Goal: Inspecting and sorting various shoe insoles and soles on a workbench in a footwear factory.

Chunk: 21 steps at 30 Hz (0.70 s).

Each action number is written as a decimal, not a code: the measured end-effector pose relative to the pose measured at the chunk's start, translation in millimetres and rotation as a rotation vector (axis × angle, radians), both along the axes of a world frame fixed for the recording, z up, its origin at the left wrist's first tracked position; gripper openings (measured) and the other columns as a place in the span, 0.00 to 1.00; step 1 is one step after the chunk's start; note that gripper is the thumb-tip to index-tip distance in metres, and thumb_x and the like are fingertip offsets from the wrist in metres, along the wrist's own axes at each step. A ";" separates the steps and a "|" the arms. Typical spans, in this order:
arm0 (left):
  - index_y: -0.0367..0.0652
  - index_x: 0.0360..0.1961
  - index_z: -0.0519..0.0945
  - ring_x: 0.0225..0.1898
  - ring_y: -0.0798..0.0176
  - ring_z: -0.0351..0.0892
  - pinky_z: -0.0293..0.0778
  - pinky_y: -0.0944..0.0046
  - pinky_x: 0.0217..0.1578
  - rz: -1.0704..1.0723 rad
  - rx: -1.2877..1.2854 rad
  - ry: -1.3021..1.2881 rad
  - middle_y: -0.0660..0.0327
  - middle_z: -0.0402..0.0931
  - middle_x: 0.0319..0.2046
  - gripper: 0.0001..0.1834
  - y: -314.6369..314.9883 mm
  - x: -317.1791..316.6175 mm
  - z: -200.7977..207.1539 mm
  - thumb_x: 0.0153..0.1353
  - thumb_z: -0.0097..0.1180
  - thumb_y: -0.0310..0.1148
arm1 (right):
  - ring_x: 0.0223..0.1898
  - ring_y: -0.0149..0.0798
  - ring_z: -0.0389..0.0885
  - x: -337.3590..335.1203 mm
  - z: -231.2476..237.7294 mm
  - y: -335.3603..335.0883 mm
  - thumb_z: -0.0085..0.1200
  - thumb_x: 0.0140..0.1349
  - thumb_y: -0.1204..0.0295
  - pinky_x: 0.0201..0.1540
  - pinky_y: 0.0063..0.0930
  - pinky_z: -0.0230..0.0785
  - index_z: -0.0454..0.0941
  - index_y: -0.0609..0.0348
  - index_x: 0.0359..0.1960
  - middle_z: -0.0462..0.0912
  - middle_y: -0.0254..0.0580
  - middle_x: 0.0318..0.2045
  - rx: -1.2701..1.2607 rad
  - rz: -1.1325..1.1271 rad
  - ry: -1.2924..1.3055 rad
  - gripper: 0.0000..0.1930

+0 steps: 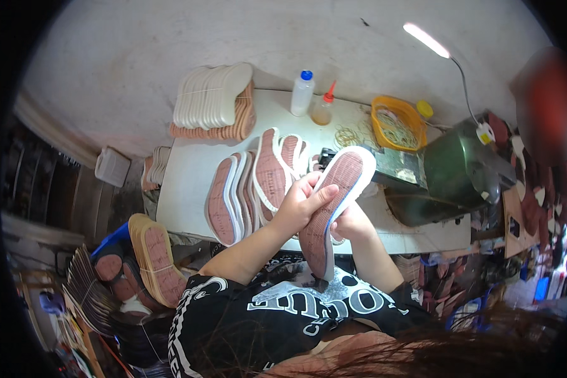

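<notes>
Over the white worktable (189,170), both hands clamped one shoe sole (334,201): left hand (302,203) on top, right hand (353,222) beneath its edge; it looked light, bendy, best gripped mid-length.

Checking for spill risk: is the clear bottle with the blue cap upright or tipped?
Upright. The clear bottle stands on the white table, blue cap on top, beside the red-nozzled bottle.

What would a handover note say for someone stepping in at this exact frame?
Left hand: grips the brown shoe sole on its ribbed face, fingers across it.
Right hand: under the sole, mostly hidden, supporting its edge.
Sole is upright, heel end at the lap.
Handled already: cannot tell.
Nearby: row of soles on the white table; tied stack at the back; two bottles.
</notes>
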<state>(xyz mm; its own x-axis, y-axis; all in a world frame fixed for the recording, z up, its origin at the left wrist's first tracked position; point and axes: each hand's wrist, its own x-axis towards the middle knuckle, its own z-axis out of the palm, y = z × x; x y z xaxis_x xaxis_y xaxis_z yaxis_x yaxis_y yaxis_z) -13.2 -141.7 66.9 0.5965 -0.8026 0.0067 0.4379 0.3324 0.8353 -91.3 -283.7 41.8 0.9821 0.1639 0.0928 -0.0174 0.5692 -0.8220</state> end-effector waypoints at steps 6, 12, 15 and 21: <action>0.37 0.38 0.73 0.30 0.73 0.75 0.72 0.70 0.31 0.323 0.100 -0.427 0.61 0.78 0.29 0.15 -13.2 4.9 -7.6 0.59 0.61 0.37 | 0.29 0.30 0.80 -3.5 40.9 -24.2 0.61 0.54 0.75 0.35 0.24 0.75 0.80 0.66 0.34 0.82 0.38 0.28 -0.310 0.053 0.185 0.08; 0.36 0.31 0.68 0.25 0.62 0.77 0.70 0.61 0.24 0.485 0.440 -0.796 0.48 0.75 0.24 0.23 -24.3 5.6 4.0 0.52 0.66 0.43 | 0.29 0.21 0.75 -8.2 36.4 -34.0 0.57 0.60 0.74 0.33 0.16 0.69 0.81 0.68 0.35 0.81 0.31 0.28 -0.789 -0.173 0.009 0.07; 0.32 0.41 0.70 0.36 0.60 0.78 0.73 0.61 0.38 0.448 0.238 -0.667 0.49 0.77 0.34 0.27 -38.6 12.9 7.7 0.47 0.69 0.38 | 0.31 0.24 0.77 -6.9 39.9 -26.9 0.55 0.61 0.73 0.37 0.22 0.72 0.81 0.66 0.37 0.81 0.31 0.27 -0.530 -0.267 0.023 0.08; 0.31 0.45 0.72 0.42 0.62 0.77 0.72 0.64 0.45 0.388 0.254 -0.431 0.53 0.76 0.40 0.26 -61.2 65.5 1.7 0.47 0.67 0.33 | 0.37 0.25 0.77 -13.1 24.3 -24.1 0.55 0.62 0.71 0.43 0.22 0.70 0.78 0.64 0.46 0.82 0.33 0.35 -0.488 -0.221 0.070 0.13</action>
<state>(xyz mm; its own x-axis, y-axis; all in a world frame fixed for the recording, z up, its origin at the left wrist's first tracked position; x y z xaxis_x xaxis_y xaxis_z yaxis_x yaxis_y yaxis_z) 52.4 -202.9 68.6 0.8304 -0.5369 0.1488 -0.0678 0.1679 0.9835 -104.5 -307.7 66.1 0.9992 -0.0395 -0.0096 -0.0049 0.1178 -0.9930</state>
